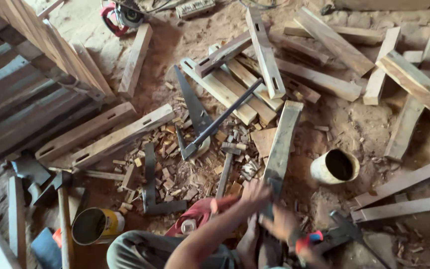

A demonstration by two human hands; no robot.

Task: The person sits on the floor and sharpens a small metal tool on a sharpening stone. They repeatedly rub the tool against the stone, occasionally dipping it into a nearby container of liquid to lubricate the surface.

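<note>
My left hand (255,193) is blurred by motion and lies over the near end of a long wooden plank (282,144) that points away from me across the dirt floor. Just below and right of it, my right hand (280,224) is also blurred, close to the same plank end; its grip is unclear. A red-and-dark object (308,241) shows by my right wrist. My left forearm reaches in from the lower left over my knee.
A black-handled hammer (220,122), a second hammer (227,164), a dark saw blade (192,104) and a steel square (150,189) lie among wood chips (175,164). A cream can (334,167) stands right, a yellow can (95,224) left. Mortised planks (100,132) and offcuts lie all around.
</note>
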